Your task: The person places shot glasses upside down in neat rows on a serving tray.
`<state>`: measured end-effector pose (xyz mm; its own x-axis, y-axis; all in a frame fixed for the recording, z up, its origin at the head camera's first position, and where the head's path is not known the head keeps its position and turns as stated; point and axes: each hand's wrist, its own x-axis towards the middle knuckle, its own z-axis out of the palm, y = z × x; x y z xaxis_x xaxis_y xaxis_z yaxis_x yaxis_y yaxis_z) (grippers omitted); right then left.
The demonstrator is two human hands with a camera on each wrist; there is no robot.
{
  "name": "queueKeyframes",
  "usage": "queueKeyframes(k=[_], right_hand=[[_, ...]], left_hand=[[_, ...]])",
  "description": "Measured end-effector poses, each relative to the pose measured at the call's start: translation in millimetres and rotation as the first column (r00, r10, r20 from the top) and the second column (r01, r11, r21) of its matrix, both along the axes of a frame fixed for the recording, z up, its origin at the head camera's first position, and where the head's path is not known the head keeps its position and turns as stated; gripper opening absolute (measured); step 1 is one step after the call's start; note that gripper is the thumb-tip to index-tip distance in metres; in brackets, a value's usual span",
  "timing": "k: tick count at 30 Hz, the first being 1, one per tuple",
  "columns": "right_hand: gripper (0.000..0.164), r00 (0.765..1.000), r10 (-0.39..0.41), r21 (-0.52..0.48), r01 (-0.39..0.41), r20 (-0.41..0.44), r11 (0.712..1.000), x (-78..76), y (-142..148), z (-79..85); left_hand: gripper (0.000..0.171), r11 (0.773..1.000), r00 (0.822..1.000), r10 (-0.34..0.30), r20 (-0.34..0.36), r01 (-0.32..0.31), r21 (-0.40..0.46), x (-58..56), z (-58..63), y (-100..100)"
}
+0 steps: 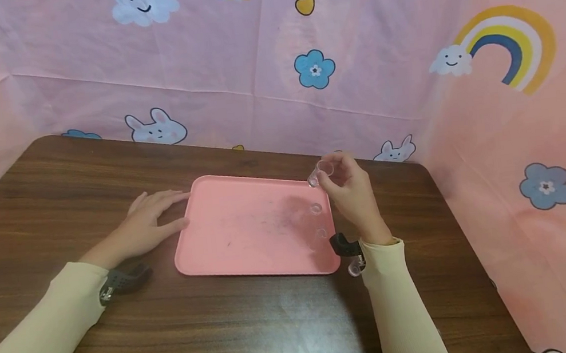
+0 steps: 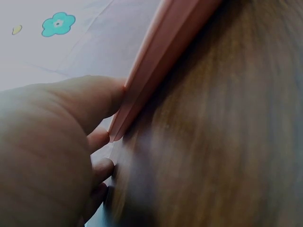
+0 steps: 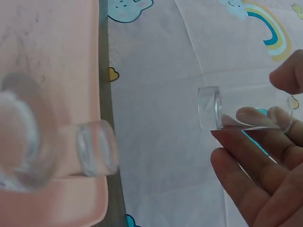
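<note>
My right hand (image 1: pixel 356 194) holds a small clear shot glass (image 1: pixel 313 179) over the tray's far right corner. In the right wrist view, thumb and fingers grip this shot glass (image 3: pixel 246 106) from either side, its thick base pointing left. Two more clear glasses, a farther one (image 1: pixel 316 208) and a nearer one (image 1: pixel 322 233), stand along the right side of the pink tray (image 1: pixel 247 232). My left hand (image 1: pixel 143 225) touches the tray's left edge, thumb and fingers extended. Seen from the left wrist, the thumb (image 2: pixel 102 97) rests against the tray rim (image 2: pixel 147 66).
Another clear glass (image 1: pixel 355 267) sits on the brown wooden table (image 1: pixel 216 333), beside the tray's near right corner and partly covered by the right wrist strap (image 1: pixel 344 245). A pink patterned cloth (image 1: pixel 250 59) hangs behind the table and along its sides.
</note>
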<state>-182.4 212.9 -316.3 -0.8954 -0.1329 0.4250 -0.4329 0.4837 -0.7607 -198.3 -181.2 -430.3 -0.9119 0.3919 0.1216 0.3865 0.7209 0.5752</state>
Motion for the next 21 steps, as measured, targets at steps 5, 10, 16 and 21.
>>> queueKeyframes(k=[5,10,16,21], right_hand=[[0.027,0.998,0.018,0.024,-0.019,0.060,1.000,2.5,-3,-2.9],[0.038,0.994,-0.040,0.094,0.031,0.098,0.995,-8.7,7,-21.1],[0.043,0.984,-0.160,0.135,0.149,0.075,0.980,-11.5,12,-27.2],[0.037,0.976,-0.216,0.109,0.211,0.039,0.971,-12.0,13,-26.5]], left_hand=[[0.061,1.000,1.000,0.000,0.002,0.000,0.007,2.0,2.0,1],[0.061,1.000,1.000,-0.003,-0.004,0.003,0.004,1.0,0.7,1],[0.062,1.000,1.000,-0.002,-0.013,0.002,-0.002,-1.8,-4.0,-1],[0.062,1.000,1.000,-0.002,-0.014,0.002,-0.004,-1.6,-4.5,-2]])
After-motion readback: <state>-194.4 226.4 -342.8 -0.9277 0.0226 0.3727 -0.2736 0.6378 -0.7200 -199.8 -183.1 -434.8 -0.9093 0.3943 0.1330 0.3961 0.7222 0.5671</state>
